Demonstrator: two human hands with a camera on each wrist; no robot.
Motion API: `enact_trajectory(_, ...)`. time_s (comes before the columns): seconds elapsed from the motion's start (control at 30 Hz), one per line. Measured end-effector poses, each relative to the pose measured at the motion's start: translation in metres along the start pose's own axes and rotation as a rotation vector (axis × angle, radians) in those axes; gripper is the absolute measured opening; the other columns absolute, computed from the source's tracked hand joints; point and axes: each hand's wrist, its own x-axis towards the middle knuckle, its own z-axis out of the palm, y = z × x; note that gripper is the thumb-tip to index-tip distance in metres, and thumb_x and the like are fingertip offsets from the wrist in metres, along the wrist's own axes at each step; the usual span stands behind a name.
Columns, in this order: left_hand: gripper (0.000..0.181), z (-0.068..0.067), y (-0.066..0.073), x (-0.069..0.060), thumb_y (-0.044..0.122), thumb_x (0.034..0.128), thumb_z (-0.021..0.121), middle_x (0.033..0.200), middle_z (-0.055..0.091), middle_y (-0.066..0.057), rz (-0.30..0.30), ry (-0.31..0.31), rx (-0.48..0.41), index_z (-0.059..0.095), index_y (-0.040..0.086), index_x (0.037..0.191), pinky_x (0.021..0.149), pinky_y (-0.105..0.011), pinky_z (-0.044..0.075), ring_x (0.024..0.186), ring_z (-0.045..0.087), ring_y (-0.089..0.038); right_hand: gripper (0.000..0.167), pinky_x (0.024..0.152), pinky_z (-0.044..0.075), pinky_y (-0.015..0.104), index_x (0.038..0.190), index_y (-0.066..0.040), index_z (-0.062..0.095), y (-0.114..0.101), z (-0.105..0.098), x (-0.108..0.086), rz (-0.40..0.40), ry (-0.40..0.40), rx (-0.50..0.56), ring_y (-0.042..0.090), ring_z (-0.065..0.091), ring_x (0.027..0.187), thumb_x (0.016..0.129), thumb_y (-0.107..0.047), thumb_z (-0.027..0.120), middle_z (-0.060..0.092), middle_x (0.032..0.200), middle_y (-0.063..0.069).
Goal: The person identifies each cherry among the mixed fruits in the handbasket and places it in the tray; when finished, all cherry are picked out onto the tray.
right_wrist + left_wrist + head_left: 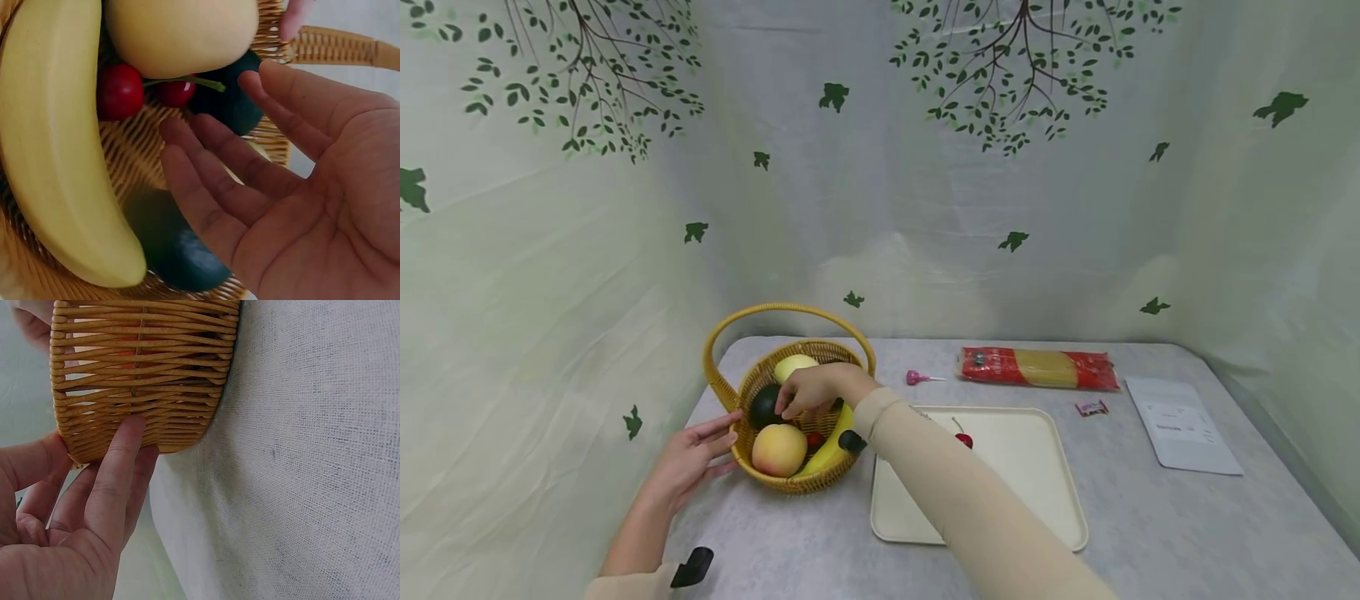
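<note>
The wicker basket (pixel 790 486) holds a peach (pixel 779 451) (pixel 181 34), a banana (pixel 827 454) (pixel 56 144), a pale yellow fruit (pixel 794 367), red cherries (pixel 119 92) and two dark green fruits, one (pixel 765 407) beside the peach, another (pixel 187 250) near the banana's tip. My left hand (pixel 694 458) (pixel 81 506) touches the basket's outer wall (pixel 144 369), fingers extended and thumb at the rim. Over the inside of the basket, my right hand (pixel 816 390) (pixel 281 181) has its fingers loosely bent and apart, close to the dark green fruits, with nothing visible in it.
Right of the basket lies a cream tray (pixel 1015 492) with a cherry (pixel 964 439), partly under the right sleeve. Behind are a pink-headed item (pixel 913 377) and a red-and-yellow packet (pixel 1045 367). Farther right are a small wrapped candy (pixel 1092 408) and a white sheet (pixel 1182 425).
</note>
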Motion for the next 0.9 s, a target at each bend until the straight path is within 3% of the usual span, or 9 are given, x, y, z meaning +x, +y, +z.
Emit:
enact_trajectory(0.3,0.060,0.003,0.003,-0.001,0.019,0.1119,0.059,0.173,0.031,-0.027,-0.011,-0.008,0.010,0.038,0.004,0.166,0.101,-0.039,0.063,0.142,0.053,-0.021,0.037,0.114,0.055,0.049,0.147,-0.012,0.066,-0.001,0.015,0.005,0.088,0.000,0.013,0.030,0.060,0.137,0.113,-0.010,0.052,0.063,0.147,0.008)
enact_trajectory(0.53,0.058,0.003,0.003,-0.003,0.018,0.1120,0.058,0.172,0.034,-0.027,-0.021,0.009,0.000,0.041,0.004,0.165,0.099,-0.039,0.063,0.134,0.058,-0.015,0.045,0.113,0.056,0.044,0.150,-0.016,0.065,-0.006,0.021,0.006,0.151,-0.009,0.026,0.022,0.063,0.129,0.110,-0.004,0.049,0.062,0.151,0.005)
enact_trajectory(0.7,0.058,0.004,0.002,-0.003,0.018,0.1121,0.058,0.172,0.034,-0.025,-0.019,0.010,0.003,0.040,0.004,0.166,0.099,-0.037,0.063,0.132,0.058,-0.010,0.046,0.109,0.058,0.040,0.150,-0.018,0.065,-0.006,0.021,0.010,0.174,0.006,-0.005,0.021,0.065,0.127,0.109,-0.004,0.050,0.065,0.147,0.004)
enact_trajectory(0.9,0.058,0.003,0.002,-0.002,0.018,0.1122,0.058,0.172,0.034,-0.025,-0.017,0.011,0.004,0.040,0.004,0.166,0.099,-0.036,0.063,0.136,0.057,-0.014,0.035,0.101,0.062,0.035,0.138,-0.014,0.073,-0.001,0.018,0.015,0.179,0.029,-0.019,0.020,0.071,0.115,0.107,-0.007,0.060,0.073,0.126,0.002)
